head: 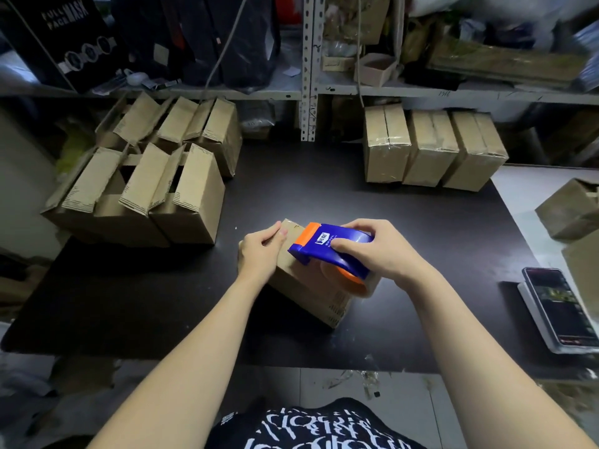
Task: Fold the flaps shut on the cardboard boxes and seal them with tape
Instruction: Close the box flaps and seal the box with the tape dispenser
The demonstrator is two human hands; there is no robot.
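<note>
A small cardboard box (309, 288) lies on the dark table (324, 196) in front of me, its flaps folded down. My right hand (379, 247) grips a blue and orange tape dispenser (327, 246) that sits on the box's top. My left hand (262, 254) rests on the box's far left end, thumb on top and fingers over the side, holding it steady. Several boxes with open flaps (146, 186) stand at the table's back left. Three taped boxes (431, 147) stand in a row at the back right.
A phone (557, 306) lies on a white scale at the right edge. Another cardboard box (573, 209) sits on the white surface to the right. Metal shelving (308, 66) packed with goods runs along the back.
</note>
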